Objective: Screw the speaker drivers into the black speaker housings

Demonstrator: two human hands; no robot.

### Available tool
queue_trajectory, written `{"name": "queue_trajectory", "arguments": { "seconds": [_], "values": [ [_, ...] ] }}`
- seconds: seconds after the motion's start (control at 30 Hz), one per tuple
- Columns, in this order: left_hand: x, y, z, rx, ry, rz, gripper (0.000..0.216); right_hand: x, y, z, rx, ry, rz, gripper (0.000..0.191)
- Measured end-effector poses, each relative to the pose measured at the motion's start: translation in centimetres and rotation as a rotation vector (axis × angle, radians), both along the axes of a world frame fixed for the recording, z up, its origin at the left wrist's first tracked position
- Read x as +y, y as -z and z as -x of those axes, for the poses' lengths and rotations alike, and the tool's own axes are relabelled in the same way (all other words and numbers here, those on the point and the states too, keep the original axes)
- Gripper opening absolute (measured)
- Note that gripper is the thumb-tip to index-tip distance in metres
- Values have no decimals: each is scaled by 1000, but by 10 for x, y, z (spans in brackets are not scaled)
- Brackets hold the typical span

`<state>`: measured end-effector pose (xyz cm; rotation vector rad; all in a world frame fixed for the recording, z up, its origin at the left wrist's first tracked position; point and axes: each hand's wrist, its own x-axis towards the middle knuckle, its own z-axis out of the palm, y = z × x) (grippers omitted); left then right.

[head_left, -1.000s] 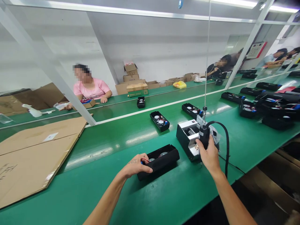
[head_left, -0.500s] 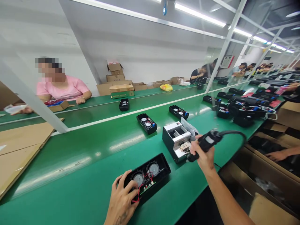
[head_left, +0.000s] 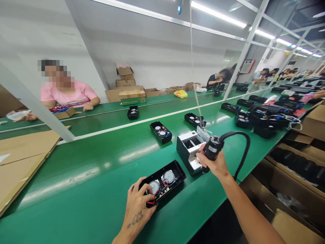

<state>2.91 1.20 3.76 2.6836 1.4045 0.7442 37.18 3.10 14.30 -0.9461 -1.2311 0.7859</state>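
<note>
My left hand grips the near left end of an open black speaker housing on the green belt; two round speakers and red wires show inside it. My right hand is closed round a black electric screwdriver that hangs from a cord and has a black cable looping to the right. The tool's tip points down at the front of a white and black screw feeder box, just right of the housing.
More open black housings lie along the green conveyor. Flat cardboard lies at the left. A person in a pink shirt sits across the belt. Cartons stand at the far side, boxes at my right.
My left hand slid onto the housing's end and the housing turned open side up. My right hand swung the screwdriver from tilted back to more upright over the feeder box.
</note>
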Motion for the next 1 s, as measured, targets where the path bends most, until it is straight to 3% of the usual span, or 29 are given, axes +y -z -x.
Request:
{"name": "queue_trajectory", "arguments": {
  "seconds": [0.1, 0.17, 0.37, 0.57, 0.77, 1.0],
  "values": [
    [-4, -5, -9, -49, -45, 77, 13, -18, 0, 40, 266, -238, -120, 35],
    [-5, -8, -14, -78, -61, 109, 14, -27, 4, 72, 369, -341, -203, 30],
    [-8, -12, -16, -128, -72, 164, 14, -30, 14, 136, 293, -444, -224, 21],
    [-9, -14, -16, -182, -67, 190, 12, -26, 10, 153, 163, -433, -174, 22],
    [-10, -14, -16, -144, -72, 174, 19, -22, 17, 161, 149, -400, -95, 22],
    [-8, -13, -16, -88, -90, 165, 13, -20, 15, 162, 114, -407, -87, 19]
  ]
}}
